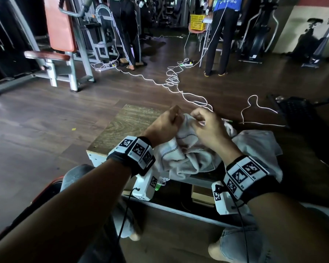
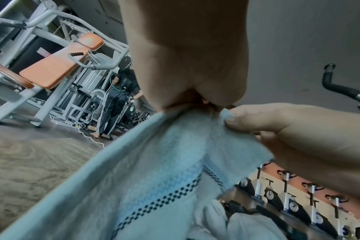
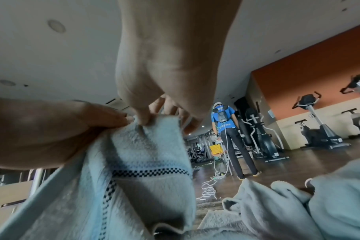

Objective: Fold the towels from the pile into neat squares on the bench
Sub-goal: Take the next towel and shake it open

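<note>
Hands close together above bench (image 1: 122,126): L hand (image 1: 164,124) & R hand (image 1: 207,128) each pinch top hem of towel (image 1: 186,149), rest hangs twd pile (image 1: 254,145) at R; corners lie outward along hem

Yellow basket (image 1: 197,21), white cables (image 1: 172,80)

a dim gym with a dark wood-plank floor (image 1: 46,114). at left stands a grey weight machine (image 1: 65,59) with orange pads. white cables (image 1: 171,80) snake over the floor to power strips. a yellow basket (image 1: 197,21) sits at the back. exercise bikes (image 3: 317,126) line an orange and cream wall (image 3: 310,78). the ceiling (image 3: 62,48) is pale, with round recessed lights.
</note>
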`<action>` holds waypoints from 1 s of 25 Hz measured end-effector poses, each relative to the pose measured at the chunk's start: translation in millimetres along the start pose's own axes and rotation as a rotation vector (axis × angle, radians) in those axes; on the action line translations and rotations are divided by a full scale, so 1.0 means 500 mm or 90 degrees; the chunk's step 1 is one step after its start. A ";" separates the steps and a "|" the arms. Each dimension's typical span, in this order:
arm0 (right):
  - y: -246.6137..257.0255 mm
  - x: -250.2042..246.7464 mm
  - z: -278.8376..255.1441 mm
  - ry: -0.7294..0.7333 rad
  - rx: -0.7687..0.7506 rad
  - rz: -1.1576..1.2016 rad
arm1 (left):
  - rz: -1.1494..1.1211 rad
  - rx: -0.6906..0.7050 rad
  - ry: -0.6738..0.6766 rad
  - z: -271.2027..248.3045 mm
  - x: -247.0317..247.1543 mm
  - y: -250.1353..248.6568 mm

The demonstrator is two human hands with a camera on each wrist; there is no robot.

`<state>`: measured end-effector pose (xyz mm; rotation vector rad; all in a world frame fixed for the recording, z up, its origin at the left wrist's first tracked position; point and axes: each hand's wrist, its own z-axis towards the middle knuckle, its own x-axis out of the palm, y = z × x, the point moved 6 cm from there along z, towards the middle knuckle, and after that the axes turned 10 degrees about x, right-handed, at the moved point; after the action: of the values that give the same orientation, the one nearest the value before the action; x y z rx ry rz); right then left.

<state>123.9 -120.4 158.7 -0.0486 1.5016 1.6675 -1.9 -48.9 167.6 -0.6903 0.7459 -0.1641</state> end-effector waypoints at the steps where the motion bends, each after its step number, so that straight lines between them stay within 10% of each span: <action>1: -0.005 -0.013 0.003 -0.044 0.002 -0.017 | 0.002 -0.003 0.017 -0.001 0.005 0.015; 6: -0.088 -0.060 0.015 -0.209 0.062 0.021 | 0.237 -0.131 0.160 -0.044 0.015 0.164; 11: -0.215 0.036 0.006 0.105 0.245 -0.227 | 0.127 -0.274 0.221 -0.102 0.071 0.248; 18: -0.225 0.135 -0.008 0.275 0.071 -0.416 | 0.069 -0.255 0.434 -0.116 0.176 0.249; 25: -0.058 0.089 0.200 0.125 -0.079 -0.260 | 0.113 -0.099 0.159 0.113 -0.001 0.253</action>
<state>163.1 -16.3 138.6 -0.5630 1.4127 1.4483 23.2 78.3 118.0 -0.7552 1.0638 -0.0303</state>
